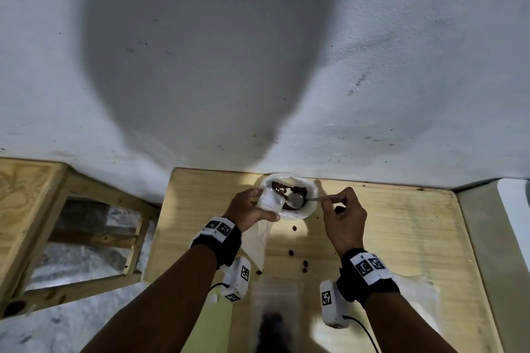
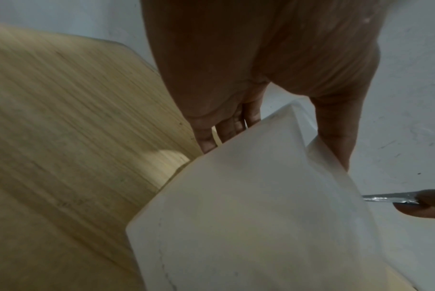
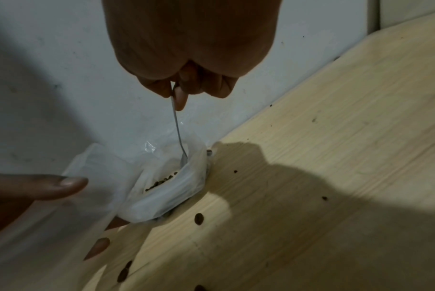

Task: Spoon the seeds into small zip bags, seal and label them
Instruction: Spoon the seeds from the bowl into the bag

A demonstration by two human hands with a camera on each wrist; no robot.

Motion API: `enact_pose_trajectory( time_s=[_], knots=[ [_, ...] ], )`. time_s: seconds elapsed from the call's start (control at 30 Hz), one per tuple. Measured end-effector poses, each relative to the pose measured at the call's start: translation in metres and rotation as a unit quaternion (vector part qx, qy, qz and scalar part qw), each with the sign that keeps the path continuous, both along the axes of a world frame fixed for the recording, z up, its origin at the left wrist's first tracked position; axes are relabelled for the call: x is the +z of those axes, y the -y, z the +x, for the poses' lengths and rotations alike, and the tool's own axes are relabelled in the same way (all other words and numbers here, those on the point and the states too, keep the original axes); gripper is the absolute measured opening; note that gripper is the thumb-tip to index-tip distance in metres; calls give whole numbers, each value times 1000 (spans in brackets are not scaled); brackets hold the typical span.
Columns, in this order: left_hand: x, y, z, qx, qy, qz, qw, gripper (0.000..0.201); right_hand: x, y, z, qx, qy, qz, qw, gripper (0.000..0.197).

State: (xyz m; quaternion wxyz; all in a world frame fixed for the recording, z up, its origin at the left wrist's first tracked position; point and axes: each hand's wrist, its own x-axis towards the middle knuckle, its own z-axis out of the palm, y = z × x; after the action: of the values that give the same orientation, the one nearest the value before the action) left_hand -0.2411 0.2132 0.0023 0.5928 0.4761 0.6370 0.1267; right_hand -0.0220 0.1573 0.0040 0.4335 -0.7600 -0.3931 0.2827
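Note:
A white plastic bag of brown seeds [image 1: 289, 188] lies open at the far edge of the wooden table [image 1: 401, 238]. My left hand [image 1: 249, 208] grips a small clear zip bag [image 1: 268, 200] by its mouth, held right at the seed bag's left rim; the bag [image 2: 261, 206] fills the left wrist view. My right hand [image 1: 341, 215] pinches the handle of a metal spoon [image 1: 298, 200], whose bowl sits inside the seed bag [image 3: 166, 187]. The spoon [image 3: 178, 128] slants down from my fingers. I cannot tell whether seeds lie in the spoon's bowl.
Loose seeds [image 1: 292, 252] are scattered on the table between my wrists. More clear bags [image 1: 275, 304] lie near the front edge, with a pale green sheet [image 1: 212, 321] to their left. A white wall [image 1: 258, 66] backs the table. A wooden frame [image 1: 43, 223] stands to the left.

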Motion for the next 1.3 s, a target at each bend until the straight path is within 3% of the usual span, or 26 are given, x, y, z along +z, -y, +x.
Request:
enact_pose_trajectory(
  time_s=[0.13,0.3,0.47,0.7,1.0,1.3],
  knots=[
    [1,4,2,13,17,6,1000,85,0,1,-4,14,6,-17,1000,24],
    [1,10,10,18,45,0,999,70,-13,2,-18,-62,-76,-52,994,22],
    [0,13,14,17,65,-14,998,58,-27,0,-35,-142,-215,-109,960,28],
    [-3,16,14,19,73,-38,996,58,-31,-3,-45,-188,-326,-145,915,30],
    [0,13,11,31,90,-40,995,60,-31,-2,-39,-213,-373,-149,891,26],
    [4,8,11,40,90,-31,995,58,-27,-2,-22,-227,-348,-137,899,21]
  ],
)
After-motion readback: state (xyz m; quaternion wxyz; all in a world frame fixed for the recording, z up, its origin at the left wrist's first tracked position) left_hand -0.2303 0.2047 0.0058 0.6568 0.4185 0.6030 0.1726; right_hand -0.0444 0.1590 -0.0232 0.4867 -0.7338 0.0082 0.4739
